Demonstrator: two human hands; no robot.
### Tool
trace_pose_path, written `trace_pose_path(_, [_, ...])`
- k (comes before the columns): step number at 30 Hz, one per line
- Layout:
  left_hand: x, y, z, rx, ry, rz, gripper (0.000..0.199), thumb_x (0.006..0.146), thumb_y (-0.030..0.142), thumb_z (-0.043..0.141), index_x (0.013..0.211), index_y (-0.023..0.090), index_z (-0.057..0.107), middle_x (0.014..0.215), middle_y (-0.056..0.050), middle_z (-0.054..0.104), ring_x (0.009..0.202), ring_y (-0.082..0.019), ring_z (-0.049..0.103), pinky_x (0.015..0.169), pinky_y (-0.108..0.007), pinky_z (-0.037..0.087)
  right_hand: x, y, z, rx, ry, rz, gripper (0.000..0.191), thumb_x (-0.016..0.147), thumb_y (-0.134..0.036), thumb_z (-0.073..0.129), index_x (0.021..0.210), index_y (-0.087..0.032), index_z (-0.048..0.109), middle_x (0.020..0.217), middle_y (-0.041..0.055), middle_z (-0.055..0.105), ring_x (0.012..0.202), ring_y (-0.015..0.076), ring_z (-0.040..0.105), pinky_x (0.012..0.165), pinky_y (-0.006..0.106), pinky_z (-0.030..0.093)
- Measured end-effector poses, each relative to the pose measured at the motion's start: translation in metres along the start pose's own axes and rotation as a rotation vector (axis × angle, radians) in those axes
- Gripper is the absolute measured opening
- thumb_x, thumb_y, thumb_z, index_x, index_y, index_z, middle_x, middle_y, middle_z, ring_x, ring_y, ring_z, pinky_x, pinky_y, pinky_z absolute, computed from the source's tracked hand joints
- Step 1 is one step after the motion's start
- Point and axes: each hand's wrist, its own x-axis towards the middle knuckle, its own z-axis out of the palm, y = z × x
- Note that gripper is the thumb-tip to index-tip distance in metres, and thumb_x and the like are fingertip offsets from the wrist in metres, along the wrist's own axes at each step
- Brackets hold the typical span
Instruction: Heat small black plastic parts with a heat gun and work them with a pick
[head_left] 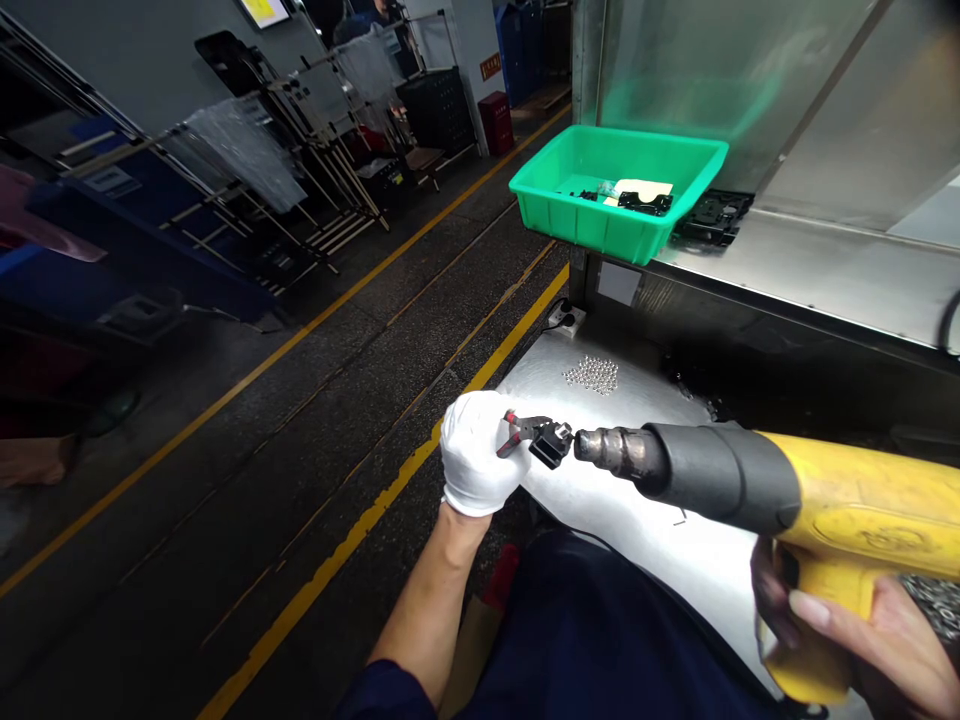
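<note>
Left hand (474, 452) in a white cotton glove, closed around the grips of red-handled pliers (517, 432), with the jaws clamped on a small black part (551, 445) held up above the desk. Just right of that part, the metal nozzle (611, 450) of a yellow heat gun (847, 510), aimed straight at it, the tip almost touching, though contact impossible to make out. Right hand (862, 640), bare, at the near right, fingers wrapped closed around the gun's yellow handle. Dark blue sleeve (382, 695) on the left forearm at the near edge. Beneath both hands, a stainless steel desk (637, 520), with a loose cluster of small silver balls (591, 375) farther out on its surface and a white power socket (564, 318) at its far left corner. Beyond, a bright green plastic tray (592, 225) on a steel shelf, holding black parts and a cream-coloured card, with a flat black part (712, 218) on the shelf just right of the tray. Off to the left, a dark factory floor (300, 480) marked with yellow lines, and far left, metal racks (285, 150) hung with clear plastic sheeting.
</note>
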Motion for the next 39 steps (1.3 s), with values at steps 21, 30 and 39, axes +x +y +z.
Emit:
trace_pose_path(21, [-0.003, 0.017, 0.009, -0.598, -0.075, -0.775, 0.021, 0.082, 0.039, 0.077, 0.085, 0.022, 0.066, 0.085, -0.006, 0.067, 0.086, -0.024, 0.064, 0.088, -0.039, 0.053, 0.004, 0.003, 0.001, 0.033, -0.050, -0.083, 0.031, 0.074, -0.051, 0.080, 0.084, -0.024, 0.069, 0.074, 0.0047, 0.062, 0.057, 0.0195, 0.053, 0.043, 0.030, 0.047])
trace_pose_path(30, [-0.026, 0.051, 0.051, -1.309, -0.332, -1.365, 0.025, 0.083, 0.041, 0.064, 0.085, 0.017, 0.058, 0.077, -0.007, 0.066, 0.060, -0.016, 0.059, 0.056, -0.029, 0.050, 0.031, 0.025, -0.004, 0.315, 0.043, -0.141, 0.047, 0.077, -0.038, 0.081, 0.118, -0.029, 0.061, 0.083, 0.0028, 0.067, 0.058, 0.0172, 0.058, 0.047, 0.027, 0.050])
trace_pose_path(39, [-0.021, 0.075, 0.054, -1.559, -0.502, -1.424, 0.038, 0.089, 0.055, 0.058, 0.082, 0.018, 0.057, 0.067, 0.001, 0.049, 0.058, -0.012, 0.046, 0.054, -0.026, 0.046, 0.031, 0.029, 0.009, 0.272, 0.172, -0.193, 0.051, 0.080, -0.043, 0.084, 0.122, -0.026, 0.059, 0.081, -0.0009, 0.066, 0.058, 0.0158, 0.056, 0.053, 0.028, 0.048])
